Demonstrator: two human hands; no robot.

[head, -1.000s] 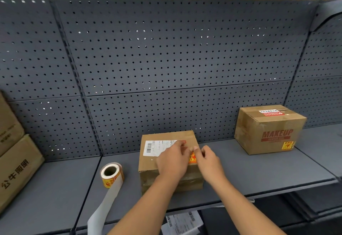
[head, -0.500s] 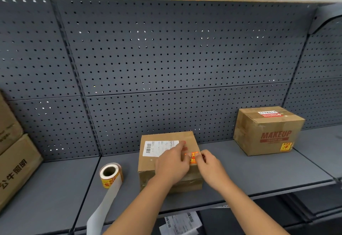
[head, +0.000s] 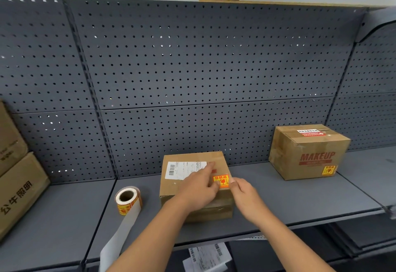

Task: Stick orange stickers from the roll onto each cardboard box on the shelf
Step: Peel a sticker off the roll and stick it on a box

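Orange square sticker (head: 221, 180), brown cardboard box (head: 169, 188): your left hand (head: 198, 188) presses flat-fingered; right hand (head: 244, 190) grip unclear. Smooth edges outward.

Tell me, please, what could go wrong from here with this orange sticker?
The orange sticker lies near the front right edge of the brown cardboard box, with the left hand and right hand at its sides; smoothed unevenly, it may wrinkle. The white backing strip from the sticker roll hangs over the front edge of the grey metal shelf, so an arm might snag it.
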